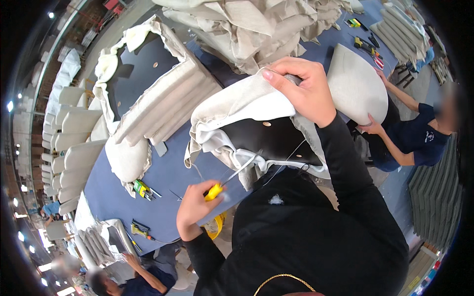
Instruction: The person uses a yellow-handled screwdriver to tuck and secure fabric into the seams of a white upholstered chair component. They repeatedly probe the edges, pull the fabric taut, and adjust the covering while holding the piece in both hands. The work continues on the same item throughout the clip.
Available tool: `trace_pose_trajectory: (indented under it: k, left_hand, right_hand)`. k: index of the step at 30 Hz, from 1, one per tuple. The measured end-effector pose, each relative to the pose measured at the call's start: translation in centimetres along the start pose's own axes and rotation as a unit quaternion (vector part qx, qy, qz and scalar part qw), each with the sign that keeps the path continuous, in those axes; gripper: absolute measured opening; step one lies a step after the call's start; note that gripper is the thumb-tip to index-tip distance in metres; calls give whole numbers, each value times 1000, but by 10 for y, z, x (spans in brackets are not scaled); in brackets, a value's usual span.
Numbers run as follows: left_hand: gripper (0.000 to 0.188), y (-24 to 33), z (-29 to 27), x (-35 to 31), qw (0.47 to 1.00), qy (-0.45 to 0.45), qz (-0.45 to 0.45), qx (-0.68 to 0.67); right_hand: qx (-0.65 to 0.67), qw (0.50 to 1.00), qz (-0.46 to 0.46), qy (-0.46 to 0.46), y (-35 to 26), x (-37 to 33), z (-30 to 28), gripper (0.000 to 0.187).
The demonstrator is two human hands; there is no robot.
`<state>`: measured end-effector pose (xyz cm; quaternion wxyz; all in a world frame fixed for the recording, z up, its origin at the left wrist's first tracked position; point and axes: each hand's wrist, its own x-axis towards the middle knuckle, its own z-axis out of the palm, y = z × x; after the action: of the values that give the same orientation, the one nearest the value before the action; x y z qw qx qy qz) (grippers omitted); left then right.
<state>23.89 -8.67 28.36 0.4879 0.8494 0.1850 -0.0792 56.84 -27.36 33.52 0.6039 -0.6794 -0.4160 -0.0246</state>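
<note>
My left hand (193,207) is closed round the yellow handle of a screwdriver-like tool (215,191). Its thin metal shaft reaches up to the lower edge of an upholstered chair part (232,106), where white padding and loose fabric bunch up. Beige cloth wraps this part, and its black underside (266,135) faces me with small brass-coloured holes in it. With my right hand (308,91) I grip its top edge, thumb and fingers pinching the beige fabric. Long loose threads hang near the lower edge.
A blue-topped table (168,212) carries stacked beige cushion parts (165,98), a fabric heap (247,29), a staple gun (140,229) and a green box (142,189). On the right, a co-worker (414,133) holds a beige panel (358,81); another person (133,281) works at lower left.
</note>
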Motion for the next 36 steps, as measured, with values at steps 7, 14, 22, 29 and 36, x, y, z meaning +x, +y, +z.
trace_pose_trajectory:
  k: [7,14,22,29,36]
  left_hand:
    - [23,-5,13,-15,888,132,156,-412]
    - [23,110,38,103,887,365,209,-190]
    - [23,113,52,97,900,373,160,-157]
    - [18,35,92,68,932,291,115,-185]
    - [14,40,98,71,941,276,96,-169]
  right_hand:
    - [-19,1000,-9,-9,-8,5,3,20]
    - [-9,998,-57,-39,-36,-2,30,17]
    - [-63,986,-126,-94,-25,-7,4,21]
    - [-23,994,-80,-75,-6,-9,-12,19]
    - [10,995,-43,-86,-3,-9,-17,17]
